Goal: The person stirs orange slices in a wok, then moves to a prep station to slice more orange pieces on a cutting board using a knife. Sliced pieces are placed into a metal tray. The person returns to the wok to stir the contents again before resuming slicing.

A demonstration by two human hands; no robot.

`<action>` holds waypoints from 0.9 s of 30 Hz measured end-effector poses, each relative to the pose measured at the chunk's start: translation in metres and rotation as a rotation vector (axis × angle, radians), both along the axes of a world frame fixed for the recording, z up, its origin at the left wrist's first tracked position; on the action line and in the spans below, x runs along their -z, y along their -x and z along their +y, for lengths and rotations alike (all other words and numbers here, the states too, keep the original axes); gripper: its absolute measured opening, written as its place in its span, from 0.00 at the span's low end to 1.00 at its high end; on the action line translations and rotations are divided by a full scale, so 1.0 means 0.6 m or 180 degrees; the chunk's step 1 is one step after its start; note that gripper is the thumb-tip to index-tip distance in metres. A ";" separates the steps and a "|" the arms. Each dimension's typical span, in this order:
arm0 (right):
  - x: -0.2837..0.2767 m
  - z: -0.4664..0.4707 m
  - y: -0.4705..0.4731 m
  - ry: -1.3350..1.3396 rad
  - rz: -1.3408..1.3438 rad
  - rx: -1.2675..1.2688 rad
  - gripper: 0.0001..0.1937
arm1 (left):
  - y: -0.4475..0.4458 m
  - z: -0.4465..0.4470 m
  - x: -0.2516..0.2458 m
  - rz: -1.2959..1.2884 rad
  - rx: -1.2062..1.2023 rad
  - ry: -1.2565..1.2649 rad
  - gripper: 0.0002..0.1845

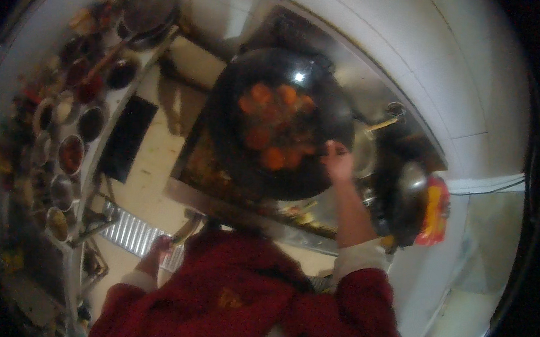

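Observation:
A large black wok [233, 161] rests on the stove before me. Several round orange pieces of food [275, 157] lie in a rough ring inside it, blurred by motion or haze. Over the wok's right side is my right hand [339, 162], its fingers bent inward; whether anything is between them is too blurred to make out. My left hand [163, 245] is low on the left, beside my dark red garment [244, 278]. A yellowish-brown object [186, 230] shows right by its fingers, and I cannot tell whether the hand grips it.
A counter along the left carries several bowls of ingredients [71, 154] and a round dark pan [150, 10]. Right of the wok are a yellow-handled utensil [386, 123], a second dark pan [402, 200] and a red and yellow packet [435, 211]. A metal-edged stove front [294, 232] runs before me.

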State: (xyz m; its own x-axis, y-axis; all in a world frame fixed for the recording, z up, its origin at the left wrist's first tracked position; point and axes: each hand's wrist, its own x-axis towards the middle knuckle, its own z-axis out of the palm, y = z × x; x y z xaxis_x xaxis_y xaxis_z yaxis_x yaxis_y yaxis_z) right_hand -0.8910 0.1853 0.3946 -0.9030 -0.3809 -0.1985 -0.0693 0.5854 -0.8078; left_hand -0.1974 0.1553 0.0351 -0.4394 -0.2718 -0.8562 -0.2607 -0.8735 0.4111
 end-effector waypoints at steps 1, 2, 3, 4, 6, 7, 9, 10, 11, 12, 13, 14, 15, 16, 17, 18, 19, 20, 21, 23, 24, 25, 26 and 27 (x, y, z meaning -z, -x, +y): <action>-0.007 -0.002 0.002 0.0108 -0.0070 -0.0072 0.21 | 0.002 -0.002 -0.002 -0.0082 -0.0246 -0.0076 0.16; -0.018 -0.006 0.008 0.0171 -0.0152 -0.0112 0.21 | 0.003 -0.006 0.001 -0.0091 -0.0178 -0.0172 0.16; -0.029 -0.009 0.013 0.0240 -0.0326 -0.0108 0.21 | 0.001 -0.005 0.005 0.0014 -0.0044 -0.0151 0.16; -0.042 -0.015 0.019 0.0285 -0.0172 -0.0206 0.20 | 0.001 -0.007 0.016 -0.0041 -0.0020 -0.0253 0.17; -0.064 -0.030 0.031 0.0386 -0.0084 -0.0292 0.19 | -0.015 -0.009 0.036 0.0661 -0.0346 -0.1177 0.08; -0.072 -0.040 0.036 0.0486 0.0062 -0.0319 0.19 | -0.016 0.010 0.046 0.0078 -0.0480 -0.0673 0.20; -0.081 -0.066 0.042 0.0765 0.0285 -0.0419 0.19 | -0.033 0.007 0.064 0.0463 -0.0994 -0.1530 0.20; -0.080 -0.083 0.043 0.0794 0.0275 -0.0374 0.20 | -0.044 0.018 0.065 0.0656 -0.0885 -0.1117 0.19; -0.076 -0.102 0.044 0.0890 0.0237 -0.0410 0.20 | -0.047 0.018 0.070 0.1115 -0.0799 -0.1332 0.19; -0.072 -0.121 0.045 0.0943 0.0158 -0.0359 0.20 | -0.049 0.022 0.071 0.1303 -0.0678 -0.1512 0.19; -0.066 -0.139 0.043 0.1102 0.0077 -0.0345 0.20 | -0.053 0.020 0.071 0.1218 -0.0555 -0.1675 0.19; -0.057 -0.160 0.040 0.1219 -0.0041 -0.0246 0.21 | -0.050 0.027 0.070 0.0737 0.0559 -0.0046 0.19; -0.049 -0.180 0.038 0.1327 -0.0162 -0.0145 0.21 | -0.049 0.029 0.069 0.0059 0.1594 0.1405 0.22; -0.043 -0.196 0.037 0.1361 -0.0352 -0.0222 0.20 | -0.051 0.033 0.064 0.0006 0.1140 0.0878 0.21; -0.035 -0.209 0.035 0.1330 -0.0380 -0.0441 0.19 | -0.053 0.037 0.060 -0.0072 0.0905 0.0454 0.21; -0.027 -0.222 0.032 0.1246 -0.0437 -0.0558 0.19 | -0.057 0.042 0.055 0.0143 0.0360 0.0004 0.20; -0.017 -0.231 0.031 0.1159 -0.0519 -0.0674 0.19 | -0.062 0.051 0.051 0.0274 0.0172 -0.0208 0.19; -0.006 -0.240 0.027 0.1234 -0.0621 -0.0648 0.18 | -0.070 0.056 0.046 0.0319 0.0298 -0.0277 0.19; 0.004 -0.251 0.028 0.1253 -0.0623 -0.0462 0.17 | -0.076 0.066 0.041 0.0697 -0.0032 -0.0593 0.18; 0.028 -0.280 0.023 0.1317 -0.0726 -0.0098 0.16 | -0.087 0.078 0.036 0.1076 -0.0630 -0.1292 0.17; 0.040 -0.285 0.015 0.1309 -0.0351 -0.0573 0.16 | -0.091 0.081 0.035 0.1237 -0.0914 -0.1603 0.16; 0.050 -0.287 0.005 0.1298 0.0030 -0.1042 0.15 | -0.093 0.086 0.034 0.1383 -0.1190 -0.1924 0.16; 0.056 -0.290 -0.004 0.1086 0.0300 -0.1333 0.15 | -0.092 0.089 0.033 0.1566 -0.1255 -0.2073 0.16; 0.057 -0.292 -0.016 0.1072 0.0441 -0.1421 0.15 | -0.091 0.091 0.033 0.1759 -0.1320 -0.2215 0.16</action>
State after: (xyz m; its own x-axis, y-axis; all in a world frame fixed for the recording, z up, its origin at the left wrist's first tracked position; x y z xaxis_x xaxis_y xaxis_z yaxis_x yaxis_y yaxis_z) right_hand -0.8817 0.0102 0.3607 -0.6491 -0.7529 0.1085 -0.3692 0.1871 -0.9103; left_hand -0.1427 0.2098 0.0153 -0.8101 -0.0076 -0.5862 0.1960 -0.9459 -0.2586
